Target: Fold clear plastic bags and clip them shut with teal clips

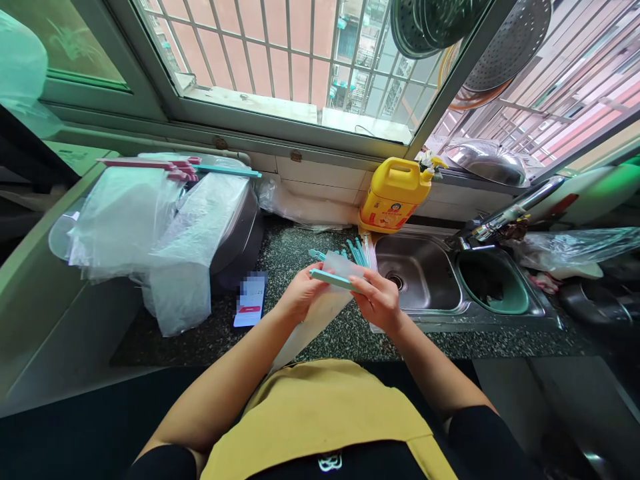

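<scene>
A teal bag sealing clip (334,279) lies across the mouth of a translucent plastic bag (320,321), whose body hangs down toward my apron. My left hand (301,292) is closed on the clip's left end. At the other end, the fingers of my right hand (379,298) pinch the clip together with the bag. A flap of the bag stands up above the clip. Behind my hands, several more teal clips (357,252) lie loose on the speckled countertop (287,243), partly hidden by the bag.
To the left, clear plastic bags (130,220) with pink clips (173,167) drape over a dark container (240,240). Near it lies a phone (250,300). A yellow jug (395,197) stands behind the steel sink (425,273), and a green basin (517,290) sits in its right bowl.
</scene>
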A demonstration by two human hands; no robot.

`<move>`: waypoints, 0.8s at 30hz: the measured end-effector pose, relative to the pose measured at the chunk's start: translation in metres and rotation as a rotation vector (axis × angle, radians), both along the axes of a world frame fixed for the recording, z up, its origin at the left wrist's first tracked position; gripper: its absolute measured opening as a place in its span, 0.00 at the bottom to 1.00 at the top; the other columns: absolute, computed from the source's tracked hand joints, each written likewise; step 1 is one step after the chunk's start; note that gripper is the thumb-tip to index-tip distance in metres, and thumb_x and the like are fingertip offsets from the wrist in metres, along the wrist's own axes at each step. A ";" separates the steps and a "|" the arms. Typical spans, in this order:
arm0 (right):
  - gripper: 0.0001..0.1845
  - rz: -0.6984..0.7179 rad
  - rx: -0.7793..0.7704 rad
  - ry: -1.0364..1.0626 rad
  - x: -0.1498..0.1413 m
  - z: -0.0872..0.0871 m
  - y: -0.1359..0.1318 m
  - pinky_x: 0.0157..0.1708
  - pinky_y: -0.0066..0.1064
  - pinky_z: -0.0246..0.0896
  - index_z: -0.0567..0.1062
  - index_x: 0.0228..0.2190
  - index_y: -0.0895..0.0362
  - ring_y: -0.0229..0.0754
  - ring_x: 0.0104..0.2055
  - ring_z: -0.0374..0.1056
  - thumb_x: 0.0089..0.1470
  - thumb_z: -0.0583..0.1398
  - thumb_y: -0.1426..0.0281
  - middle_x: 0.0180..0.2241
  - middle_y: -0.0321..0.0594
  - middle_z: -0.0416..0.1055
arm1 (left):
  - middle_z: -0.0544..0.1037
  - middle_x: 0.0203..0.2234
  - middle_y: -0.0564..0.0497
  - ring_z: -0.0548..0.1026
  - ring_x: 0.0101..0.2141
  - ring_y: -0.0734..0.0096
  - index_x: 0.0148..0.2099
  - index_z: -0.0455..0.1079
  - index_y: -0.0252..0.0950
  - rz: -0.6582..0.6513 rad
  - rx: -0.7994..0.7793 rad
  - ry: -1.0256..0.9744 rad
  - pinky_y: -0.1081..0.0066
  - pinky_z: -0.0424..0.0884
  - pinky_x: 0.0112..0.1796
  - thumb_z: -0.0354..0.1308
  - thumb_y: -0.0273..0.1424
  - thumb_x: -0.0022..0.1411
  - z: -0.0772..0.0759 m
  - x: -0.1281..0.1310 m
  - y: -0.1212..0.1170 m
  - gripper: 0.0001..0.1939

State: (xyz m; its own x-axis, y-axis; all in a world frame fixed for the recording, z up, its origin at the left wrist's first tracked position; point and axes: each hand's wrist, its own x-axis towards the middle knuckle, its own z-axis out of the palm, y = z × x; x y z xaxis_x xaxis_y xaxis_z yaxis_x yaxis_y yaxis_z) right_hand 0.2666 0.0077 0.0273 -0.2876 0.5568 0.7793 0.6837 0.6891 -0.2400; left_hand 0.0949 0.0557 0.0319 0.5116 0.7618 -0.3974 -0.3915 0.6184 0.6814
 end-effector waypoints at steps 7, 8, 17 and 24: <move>0.20 0.053 -0.148 0.098 0.000 0.013 0.000 0.41 0.34 0.71 0.69 0.49 0.52 0.42 0.45 0.71 0.54 0.58 0.76 0.46 0.48 0.71 | 0.75 0.21 0.54 0.71 0.22 0.74 0.29 0.70 0.32 0.087 0.003 0.006 0.74 0.66 0.27 0.74 0.37 0.31 0.003 0.001 -0.002 0.23; 0.19 0.058 -0.164 0.119 0.000 0.015 -0.001 0.41 0.35 0.71 0.69 0.48 0.52 0.43 0.46 0.71 0.54 0.58 0.76 0.46 0.48 0.71 | 0.76 0.21 0.53 0.71 0.22 0.75 0.29 0.71 0.32 0.091 0.014 -0.001 0.74 0.66 0.28 0.74 0.37 0.31 0.004 0.001 -0.003 0.23; 0.29 0.053 -0.466 0.320 -0.001 0.016 -0.005 0.30 0.30 0.68 0.59 0.57 0.54 0.37 0.30 0.69 0.57 0.56 0.59 0.37 0.43 0.72 | 0.76 0.21 0.53 0.71 0.24 0.76 0.29 0.73 0.31 0.152 0.131 0.020 0.75 0.66 0.29 0.73 0.38 0.34 0.010 0.000 -0.011 0.21; 0.21 -0.031 -0.566 0.196 0.000 0.037 -0.007 0.38 0.33 0.69 0.71 0.48 0.58 0.43 0.40 0.72 0.55 0.58 0.61 0.41 0.47 0.75 | 0.77 0.22 0.52 0.72 0.26 0.73 0.28 0.73 0.31 0.098 0.227 0.071 0.72 0.67 0.32 0.73 0.39 0.34 0.012 -0.001 -0.016 0.21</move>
